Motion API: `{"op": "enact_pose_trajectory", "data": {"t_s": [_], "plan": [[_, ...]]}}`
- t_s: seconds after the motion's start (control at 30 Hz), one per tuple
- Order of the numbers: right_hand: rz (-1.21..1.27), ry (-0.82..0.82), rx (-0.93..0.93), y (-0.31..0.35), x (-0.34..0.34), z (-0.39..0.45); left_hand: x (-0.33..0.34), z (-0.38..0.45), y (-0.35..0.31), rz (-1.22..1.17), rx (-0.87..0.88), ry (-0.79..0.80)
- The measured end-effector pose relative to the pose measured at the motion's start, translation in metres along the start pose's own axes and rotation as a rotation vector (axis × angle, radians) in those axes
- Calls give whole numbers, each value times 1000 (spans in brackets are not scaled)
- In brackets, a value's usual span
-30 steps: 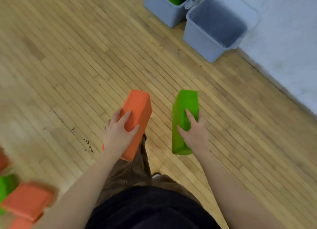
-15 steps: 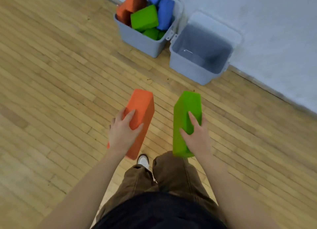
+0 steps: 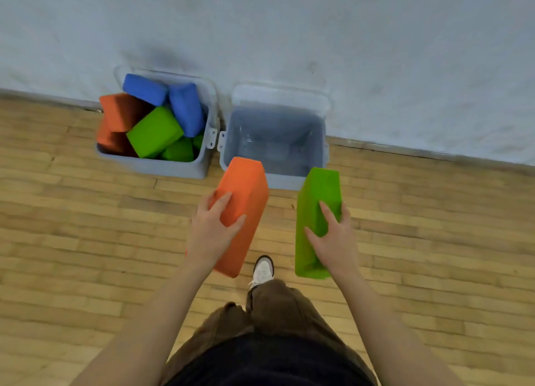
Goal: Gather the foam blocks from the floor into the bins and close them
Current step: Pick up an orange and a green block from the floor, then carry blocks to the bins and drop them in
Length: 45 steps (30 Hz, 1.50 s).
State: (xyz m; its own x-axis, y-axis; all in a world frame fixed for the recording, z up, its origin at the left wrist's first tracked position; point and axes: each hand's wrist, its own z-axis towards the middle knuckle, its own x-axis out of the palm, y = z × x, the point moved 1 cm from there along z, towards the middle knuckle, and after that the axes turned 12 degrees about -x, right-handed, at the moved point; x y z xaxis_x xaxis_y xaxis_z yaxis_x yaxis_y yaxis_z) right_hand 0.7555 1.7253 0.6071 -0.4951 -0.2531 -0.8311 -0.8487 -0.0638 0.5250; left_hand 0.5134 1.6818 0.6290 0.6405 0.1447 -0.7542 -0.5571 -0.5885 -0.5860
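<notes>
Legs: brown trousers, one white shoe forward on the wood floor.
Left hand: forearm extended, fingers clamped over the orange foam block, held lengthwise.
Right hand: clamped on the green foam block, held lengthwise.
Right bin: open, empty, just beyond both blocks.
Left bin: open, piled with blocks, against the wall.

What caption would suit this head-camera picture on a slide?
Left hand carrying an orange foam block and right hand a green one toward the empty bin.
</notes>
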Motion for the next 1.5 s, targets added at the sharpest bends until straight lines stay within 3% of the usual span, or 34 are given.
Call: {"op": "enact_pose_trajectory", "data": {"t_s": [0.33, 0.63, 0.93, 1.1, 1.23, 1.5], "plan": [[-60, 97, -241, 139, 14, 211, -63, 169, -2, -36, -119, -161], [-94, 70, -135, 216, 44, 340, -102, 349, -19, 15, -67, -33], [-108, 87, -10, 182, 61, 440, -29, 452, -73, 12, -96, 179], [-57, 197, 18, 150, 68, 467, 5, 483, -91, -26, -192, 256], [10, 287, -27, 134, 59, 459, 5, 475, -98, -1, -247, 207], [64, 446, -53, 116, 42, 453, -9, 398, -80, -242, -609, 178]]}}
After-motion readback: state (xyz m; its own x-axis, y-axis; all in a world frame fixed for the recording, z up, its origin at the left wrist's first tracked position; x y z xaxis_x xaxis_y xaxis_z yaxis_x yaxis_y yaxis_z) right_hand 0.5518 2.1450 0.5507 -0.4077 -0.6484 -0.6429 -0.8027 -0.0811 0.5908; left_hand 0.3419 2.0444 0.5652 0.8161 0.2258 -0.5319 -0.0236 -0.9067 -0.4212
